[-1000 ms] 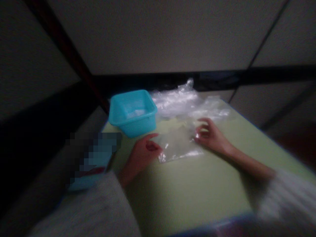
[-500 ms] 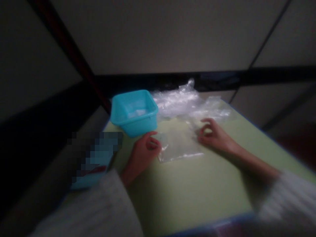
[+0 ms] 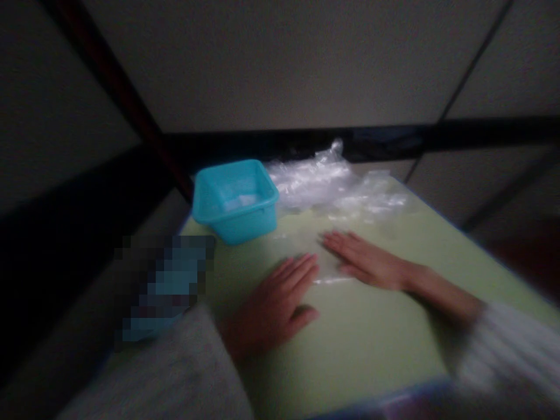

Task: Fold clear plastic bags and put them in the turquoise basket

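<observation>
A clear plastic bag (image 3: 326,265) lies flat on the yellow-green table (image 3: 350,338), partly covered by both hands. My left hand (image 3: 282,297) rests palm down over its left part, fingers stretched out and thumb apart. From the right, my right hand (image 3: 365,259) lies flat on the bag's right part with its fingers extended. Neither hand grips anything. The bag's near edge shows as a bright line between them.
Behind my left hand stands a turquoise basket (image 3: 247,224) with something pale inside. Crumpled clear plastic (image 3: 315,181) spreads along the table's back. A blurred-out bluish object (image 3: 175,280) lies at the left edge. A panelled wall rises behind.
Both hands have opened from curled, pinched shapes and now lie flat. My left hand has moved right and nearer, onto the bag; my right hand has shifted left over it.
</observation>
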Tool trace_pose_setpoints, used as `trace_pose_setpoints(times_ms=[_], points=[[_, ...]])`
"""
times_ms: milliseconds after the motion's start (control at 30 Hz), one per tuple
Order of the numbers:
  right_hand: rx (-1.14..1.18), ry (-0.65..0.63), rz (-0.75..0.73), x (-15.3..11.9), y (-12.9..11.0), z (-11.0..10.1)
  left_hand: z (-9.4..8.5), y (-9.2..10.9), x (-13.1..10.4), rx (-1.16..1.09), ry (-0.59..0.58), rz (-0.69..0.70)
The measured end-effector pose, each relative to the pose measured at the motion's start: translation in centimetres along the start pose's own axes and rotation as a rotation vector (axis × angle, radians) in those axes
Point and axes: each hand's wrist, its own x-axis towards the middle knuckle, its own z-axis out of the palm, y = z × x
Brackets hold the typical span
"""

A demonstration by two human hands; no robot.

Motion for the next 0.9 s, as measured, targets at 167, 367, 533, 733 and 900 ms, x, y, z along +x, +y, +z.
trace_pose_setpoints(times_ms=[167, 367, 533, 733, 900], points=[[0.013, 0.091, 0.064, -0.1, -0.2, -1.5, -0.1, -0.3, 0.0, 0.002, -0.039, 0.000], [0.197, 0.265, 0.358, -0.2, 0.7, -2.4, 0.0, -0.5, -0.1, 0.035, -0.039, -0.004], [0.350, 0.326, 0.491, -0.2, 1.4, -2.0, 0.1, -0.7, -0.1, 0.047, -0.051, 0.016], [0.528, 0.385, 0.537, 0.2, 1.7, -1.5, 0.1, -0.6, -0.2, 0.020, -0.045, -0.001], [0.549, 0.438, 0.511, 0.3, 1.8, -1.3, 0.0, -0.8, -0.1, 0.052, -0.064, -0.029]])
